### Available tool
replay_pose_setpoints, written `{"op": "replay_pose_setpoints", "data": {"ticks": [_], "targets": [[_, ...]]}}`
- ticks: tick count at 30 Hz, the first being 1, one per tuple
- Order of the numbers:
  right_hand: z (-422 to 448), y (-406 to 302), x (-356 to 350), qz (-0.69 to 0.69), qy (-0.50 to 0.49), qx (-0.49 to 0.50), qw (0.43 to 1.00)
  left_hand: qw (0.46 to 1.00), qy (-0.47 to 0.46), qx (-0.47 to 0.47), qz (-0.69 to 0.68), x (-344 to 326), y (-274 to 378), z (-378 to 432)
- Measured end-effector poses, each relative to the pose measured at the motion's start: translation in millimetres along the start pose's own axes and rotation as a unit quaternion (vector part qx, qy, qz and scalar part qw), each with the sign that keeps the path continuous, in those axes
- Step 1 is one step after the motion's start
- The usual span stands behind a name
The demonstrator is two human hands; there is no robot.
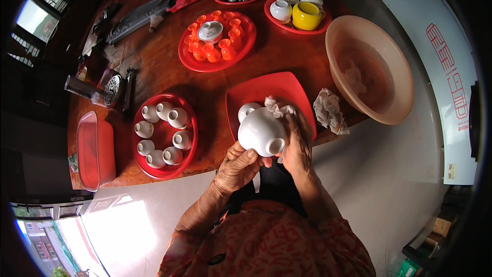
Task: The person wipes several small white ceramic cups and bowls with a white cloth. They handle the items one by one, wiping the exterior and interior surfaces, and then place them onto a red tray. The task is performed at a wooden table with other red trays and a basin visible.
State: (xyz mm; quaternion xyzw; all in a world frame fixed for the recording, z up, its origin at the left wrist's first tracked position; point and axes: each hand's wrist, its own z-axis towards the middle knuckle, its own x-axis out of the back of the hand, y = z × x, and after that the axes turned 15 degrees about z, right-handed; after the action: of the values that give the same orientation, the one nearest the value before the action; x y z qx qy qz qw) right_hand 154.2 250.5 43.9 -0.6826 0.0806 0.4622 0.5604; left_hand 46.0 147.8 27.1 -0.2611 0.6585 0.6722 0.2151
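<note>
A white ceramic bowl (261, 130), tilted with its foot ring toward me, is held above a square red tray (280, 82). My left hand (240, 165) grips its lower left rim, thumb on the outside. On the other side, my right hand (298, 142) presses a crumpled white cloth (277, 108) against the bowl. Another white cup (246, 110) shows partly behind the bowl, over the tray. To the left, a round red tray (166, 173) bears several small white cups (178, 118) turned upside down in a ring. A second crumpled cloth (330, 110) lies right of the square tray.
A large plastic basin (332, 59) holding water and a cloth stands at the right. Farther back are a red tray (250, 52) of orange cups around a lidded white bowl (210, 32), and another with a yellow mug (306, 16). A red plastic basket (105, 150) stands at the left edge.
</note>
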Motion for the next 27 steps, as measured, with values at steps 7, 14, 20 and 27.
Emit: {"op": "replay_pose_setpoints", "data": {"ticks": [7,14,20,27], "targets": [[8,1,1,-0.122,-0.117,0.138,0.976,0.996,-0.002,0.010,-0.089,-7,3,4],[-28,15,11,-0.171,-0.106,0.195,0.960,0.992,0.027,0.021,-0.125,-4,-1,5],[-10,2,19,-0.300,-0.182,0.275,0.895,0.991,0.003,0.022,-0.135,-7,-1,4],[25,-33,-12,-0.426,-0.353,0.216,0.804,0.996,-0.030,0.037,-0.079,3,-4,-2]]}}
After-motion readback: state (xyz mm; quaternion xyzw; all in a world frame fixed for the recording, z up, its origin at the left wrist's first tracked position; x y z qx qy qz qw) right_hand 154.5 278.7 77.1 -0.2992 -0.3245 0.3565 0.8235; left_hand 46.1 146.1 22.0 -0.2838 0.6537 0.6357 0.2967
